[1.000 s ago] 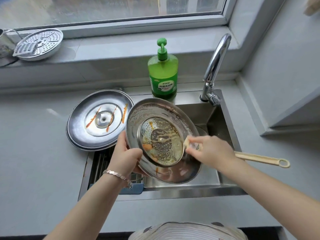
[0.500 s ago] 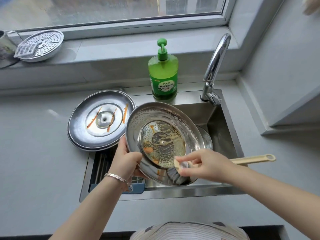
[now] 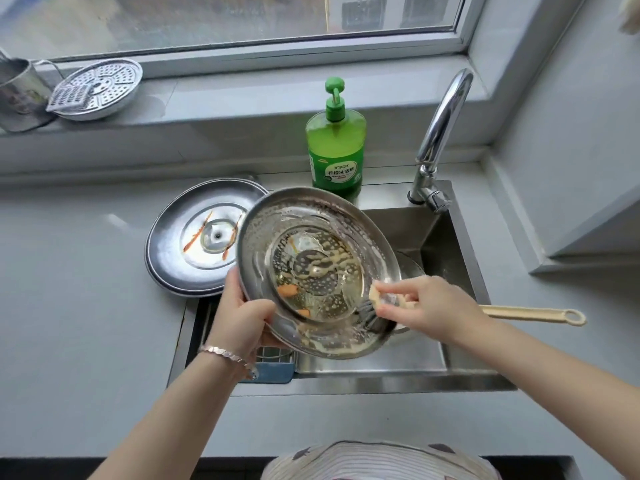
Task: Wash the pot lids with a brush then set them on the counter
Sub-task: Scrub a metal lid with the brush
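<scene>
Lid [image 3: 311,216] gripped in left hand [image 3: 246,317], brush [image 3: 519,311] pinched in right hand [image 3: 433,303], over sink [image 3: 381,379]; second lid [image 3: 187,251], soap bottle [image 3: 336,150], faucet [image 3: 443,126] behind.

We note a wide window [image 3: 225,26] across 12 o'clock, with pale, even daylight coming through it. Below it runs a grey sill [image 3: 242,95]. At 10 o'clock on the sill, a perforated metal plate [image 3: 104,86] sits just beside a metal cup [image 3: 17,95]. A grey counter [image 3: 69,306] spans 9 to 3 o'clock, with a steel sink [image 3: 381,384] set in it at centre. Chrome faucet [image 3: 443,133] at 1 o'clock, green soap bottle [image 3: 336,147] near it at 12. Grey wall [image 3: 571,133] at 2 o'clock.
</scene>
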`<state>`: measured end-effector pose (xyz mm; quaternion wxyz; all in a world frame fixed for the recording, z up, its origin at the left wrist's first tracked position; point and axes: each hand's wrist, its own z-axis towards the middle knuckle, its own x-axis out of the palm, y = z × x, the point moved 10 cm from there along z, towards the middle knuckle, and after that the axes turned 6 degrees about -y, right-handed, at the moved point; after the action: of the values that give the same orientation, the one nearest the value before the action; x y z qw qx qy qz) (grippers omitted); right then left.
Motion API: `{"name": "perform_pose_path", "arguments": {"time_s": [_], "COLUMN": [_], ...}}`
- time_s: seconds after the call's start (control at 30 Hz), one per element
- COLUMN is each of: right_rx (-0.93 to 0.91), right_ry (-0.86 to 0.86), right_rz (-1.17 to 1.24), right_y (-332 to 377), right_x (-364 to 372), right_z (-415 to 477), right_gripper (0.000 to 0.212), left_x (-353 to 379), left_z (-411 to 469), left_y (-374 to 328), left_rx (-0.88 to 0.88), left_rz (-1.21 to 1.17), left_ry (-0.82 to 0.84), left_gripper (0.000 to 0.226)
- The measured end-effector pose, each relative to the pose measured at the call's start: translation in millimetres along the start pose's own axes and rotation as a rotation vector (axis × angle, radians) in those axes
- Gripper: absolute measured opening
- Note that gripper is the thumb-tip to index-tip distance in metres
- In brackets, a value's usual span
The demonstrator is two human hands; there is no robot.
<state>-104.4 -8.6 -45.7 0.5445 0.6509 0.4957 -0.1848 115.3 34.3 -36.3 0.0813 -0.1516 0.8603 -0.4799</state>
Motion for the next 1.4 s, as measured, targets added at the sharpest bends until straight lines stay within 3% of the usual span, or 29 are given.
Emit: {"name": "perform_pose_path", "arguments": {"time_s": [0.07, 0.2, 0.3, 0.43, 0.57, 0.73, 0.8, 0.9, 0.97, 1.03, 1.17, 1.3, 1.4], "right_rx": [-0.069, -0.257, -0.239, -0.233, -0.269, -0.125, -0.042, -0.198, -0.283, -0.254, -0.164, -0.274, -0.205], "right_ry": [0.091, 0.132, 0.182, 0.260, 0.068, -0.269, -0.310, -0.167, -0.079, -0.050, -0.193, -0.044, 0.139], "right_rz": [-0.059, 0.130, 0.170, 0.052, 0.267, 0.124, 0.158, 0.295, 0.278, 0.326, 0.245, 0.304, 0.209], "right_y": [16, 69, 62, 53, 85, 74, 57, 83, 95, 85, 63, 77, 54], "right_x": [13, 36, 28, 27, 17, -33, -37, -7, 10, 10, -7, 21, 37], "right_z": [-6, -17, -14, -16, 1, 55, 64, 38, 16, 18, 36, 4, -7], "right_gripper": [0.035, 0.035, 0.033, 0.032, 0.036, 0.039, 0.042, 0.043, 0.040, 0.038, 0.039, 0.039, 0.035], "left_x": [8, 20, 19, 17, 37, 58, 55, 52, 49, 47, 54, 43, 34], "left_z": [-4, -4, -4, -4, -14, -29, -27, -20, -20, -20, -20, -9, 1], "left_y": [7, 26, 28, 22, 21, 38, 36, 32, 34, 36, 42, 26, 14], "left_rx": [0.005, -0.046, -0.050, -0.044, -0.015, -0.115, -0.113, -0.088, -0.100, -0.090, -0.100, -0.031, 0.017], "left_rz": [0.035, 0.012, -0.025, -0.027, -0.033, -0.017, 0.003, 0.052, 0.044, 0.085, 0.140, 0.094, 0.188], "left_ry": [0.011, 0.037, 0.065, 0.060, 0.102, 0.237, 0.226, 0.212, 0.211, 0.223, 0.257, 0.176, 0.139], "left_gripper": [0.070, 0.073, 0.080, 0.078, 0.071, 0.065, 0.069, 0.063, 0.071, 0.071, 0.068, 0.070, 0.077]}}
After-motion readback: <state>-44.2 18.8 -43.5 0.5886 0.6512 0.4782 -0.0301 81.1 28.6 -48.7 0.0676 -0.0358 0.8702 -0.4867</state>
